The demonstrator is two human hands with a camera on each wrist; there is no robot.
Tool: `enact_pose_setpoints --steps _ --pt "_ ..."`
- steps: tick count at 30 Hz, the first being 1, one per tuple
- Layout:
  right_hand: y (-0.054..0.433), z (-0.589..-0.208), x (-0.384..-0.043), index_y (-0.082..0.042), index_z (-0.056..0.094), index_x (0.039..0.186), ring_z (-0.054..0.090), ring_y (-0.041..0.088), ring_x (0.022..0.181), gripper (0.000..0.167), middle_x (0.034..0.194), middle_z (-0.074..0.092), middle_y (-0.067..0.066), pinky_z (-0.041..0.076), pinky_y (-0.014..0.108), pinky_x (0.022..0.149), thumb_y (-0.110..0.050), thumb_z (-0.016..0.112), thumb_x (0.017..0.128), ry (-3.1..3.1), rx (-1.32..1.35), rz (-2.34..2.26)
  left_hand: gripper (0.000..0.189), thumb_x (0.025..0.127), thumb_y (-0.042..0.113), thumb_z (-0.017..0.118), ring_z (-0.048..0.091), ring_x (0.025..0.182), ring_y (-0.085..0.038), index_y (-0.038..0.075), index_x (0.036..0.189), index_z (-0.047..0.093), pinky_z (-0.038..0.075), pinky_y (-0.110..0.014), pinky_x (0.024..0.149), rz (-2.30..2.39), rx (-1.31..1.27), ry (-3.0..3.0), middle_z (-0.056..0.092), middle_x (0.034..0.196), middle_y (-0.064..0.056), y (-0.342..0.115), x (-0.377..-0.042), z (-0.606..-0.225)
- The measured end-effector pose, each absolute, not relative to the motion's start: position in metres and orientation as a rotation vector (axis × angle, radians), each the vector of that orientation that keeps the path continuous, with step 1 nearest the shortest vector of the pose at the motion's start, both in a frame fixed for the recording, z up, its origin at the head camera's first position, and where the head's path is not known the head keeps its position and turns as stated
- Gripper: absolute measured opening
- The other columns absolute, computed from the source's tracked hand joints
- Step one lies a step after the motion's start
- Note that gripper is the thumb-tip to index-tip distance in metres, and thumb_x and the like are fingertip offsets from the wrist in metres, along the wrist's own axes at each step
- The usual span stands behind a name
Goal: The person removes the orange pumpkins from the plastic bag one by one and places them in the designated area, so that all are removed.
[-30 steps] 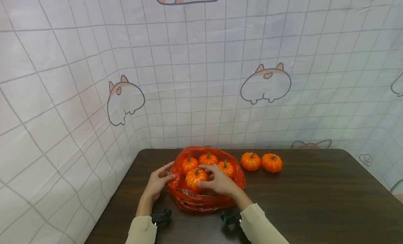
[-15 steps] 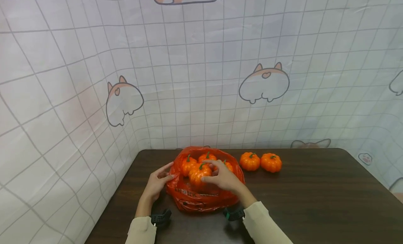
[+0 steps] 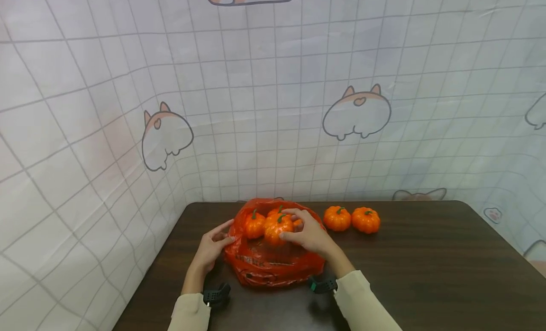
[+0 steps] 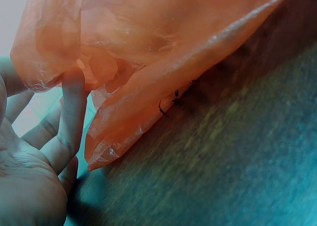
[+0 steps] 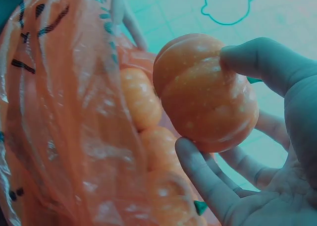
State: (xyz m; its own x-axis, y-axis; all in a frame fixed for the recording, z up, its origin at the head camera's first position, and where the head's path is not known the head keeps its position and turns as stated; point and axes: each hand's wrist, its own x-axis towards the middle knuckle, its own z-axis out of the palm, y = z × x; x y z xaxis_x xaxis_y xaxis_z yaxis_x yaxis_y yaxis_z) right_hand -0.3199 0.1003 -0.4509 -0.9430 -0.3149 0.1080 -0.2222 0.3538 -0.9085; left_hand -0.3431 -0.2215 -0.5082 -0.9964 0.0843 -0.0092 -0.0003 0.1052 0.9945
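Note:
A small orange pumpkin [image 3: 275, 231] with a green stem is gripped between the thumb and fingers of my right hand [image 3: 313, 235], over the mouth of a red plastic bag [image 3: 273, 273]. Several similar pumpkins lie inside the bag, one of them a pumpkin [image 3: 253, 225] at its left side. In the right wrist view the held pumpkin [image 5: 203, 97] is lifted above those in the bag. My left hand [image 3: 209, 250] holds the bag's left rim, with fingers [image 4: 72, 112] against the thin plastic [image 4: 133, 32] in the left wrist view.
Two more pumpkins, a nearer-left pumpkin [image 3: 337, 219] and a right-hand pumpkin [image 3: 365, 220], stand side by side on the dark wooden table [image 3: 426, 269], right of the bag. A grid-patterned cloth [image 3: 273, 108] hangs behind the table's far edge.
My right hand has lifted the pumpkin from among the others and moved it up and to the right. The left hand stays at the bag's rim.

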Motion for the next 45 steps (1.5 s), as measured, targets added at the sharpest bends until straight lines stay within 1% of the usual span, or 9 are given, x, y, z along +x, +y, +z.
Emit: enact_pose_setpoints --steps 4,7,9,14,23,30,34,37,45 --pt "0.104 -0.448 -0.320 -0.028 0.057 0.143 0.049 0.033 0.127 0.062 0.146 0.046 0.010 0.050 0.048 0.095 -0.038 0.082 0.087 2.523 -0.482 -1.695 0.056 0.093 0.011 0.074 0.064 0.088 -0.017 0.020 0.147 0.058 0.057 -0.031 0.073 2.051 0.089 2.297 0.067 0.103 -0.008 -0.222 -0.343 -0.508" --pt "0.108 -0.448 -0.319 -0.031 0.058 0.142 0.048 0.034 0.129 0.062 0.146 0.047 0.008 0.048 0.051 0.099 -0.038 0.083 0.086 2.529 -0.437 -1.713 0.056 0.093 0.011 0.074 0.064 0.089 -0.017 0.019 0.147 0.059 0.057 -0.031 0.073 2.054 0.086 2.298 0.067 0.102 -0.007 -0.222 -0.342 -0.508" --pt "0.111 -0.447 -0.317 -0.031 0.058 0.141 0.048 0.036 0.129 0.062 0.145 0.046 0.009 0.048 0.053 0.099 -0.038 0.083 0.085 2.535 -0.415 -1.718 0.056 0.093 0.010 0.074 0.064 0.088 -0.017 0.019 0.146 0.059 0.057 -0.031 0.073 2.059 0.082 2.291 0.067 0.100 -0.006 -0.222 -0.342 -0.509" --pt "0.120 -0.445 -0.315 -0.029 0.057 0.142 0.050 0.038 0.124 0.061 0.143 0.046 0.014 0.050 0.051 0.094 -0.036 0.082 0.087 2.580 -0.394 -1.732 0.057 0.092 0.010 0.074 0.065 0.089 -0.017 0.020 0.146 0.059 0.057 -0.031 0.074 2.068 0.090 2.281 0.068 0.099 -0.005 -0.221 -0.342 -0.509" --pt "0.135 -0.446 -0.310 -0.029 0.053 0.145 0.051 0.037 0.122 0.065 0.142 0.046 0.014 0.051 0.050 0.090 -0.039 0.081 0.088 2.683 -0.353 -1.670 0.056 0.093 0.010 0.074 0.065 0.089 -0.018 0.020 0.147 0.059 0.057 -0.032 0.074 2.053 0.081 2.302 0.067 0.102 -0.009 -0.223 -0.341 -0.510" --pt "0.145 -0.449 -0.305 -0.028 0.054 0.145 0.054 0.037 0.119 0.064 0.141 0.049 0.015 0.052 0.050 0.090 -0.038 0.081 0.087 2.758 -0.382 -1.619 0.057 0.093 0.011 0.074 0.064 0.089 -0.017 0.021 0.147 0.058 0.056 -0.031 0.074 2.056 0.099 2.297 0.067 0.101 -0.006 -0.222 -0.343 -0.509" --pt "0.150 -0.450 -0.302 -0.029 0.054 0.145 0.055 0.036 0.118 0.066 0.140 0.050 0.014 0.052 0.047 0.088 -0.039 0.081 0.087 2.780 -0.379 -1.589 0.057 0.093 0.011 0.074 0.064 0.090 -0.017 0.021 0.147 0.058 0.056 -0.031 0.074 2.052 0.101 2.304 0.067 0.102 -0.006 -0.221 -0.343 -0.510" --pt "0.154 -0.450 -0.300 -0.030 0.054 0.145 0.056 0.036 0.118 0.066 0.140 0.050 0.013 0.053 0.046 0.088 -0.038 0.082 0.086 2.785 -0.367 -1.584 0.056 0.093 0.011 0.074 0.064 0.090 -0.018 0.020 0.146 0.059 0.056 -0.031 0.075 2.059 0.098 2.308 0.067 0.101 -0.007 -0.220 -0.343 -0.509" --pt "0.168 -0.452 -0.299 -0.027 0.053 0.146 0.057 0.036 0.117 0.067 0.143 0.048 0.017 0.054 0.044 0.086 -0.040 0.081 0.087 2.786 -0.371 -1.560 0.057 0.093 0.009 0.074 0.065 0.088 -0.017 0.020 0.146 0.059 0.057 -0.031 0.073 2.079 0.086 2.290 0.068 0.100 -0.007 -0.220 -0.343 -0.509"
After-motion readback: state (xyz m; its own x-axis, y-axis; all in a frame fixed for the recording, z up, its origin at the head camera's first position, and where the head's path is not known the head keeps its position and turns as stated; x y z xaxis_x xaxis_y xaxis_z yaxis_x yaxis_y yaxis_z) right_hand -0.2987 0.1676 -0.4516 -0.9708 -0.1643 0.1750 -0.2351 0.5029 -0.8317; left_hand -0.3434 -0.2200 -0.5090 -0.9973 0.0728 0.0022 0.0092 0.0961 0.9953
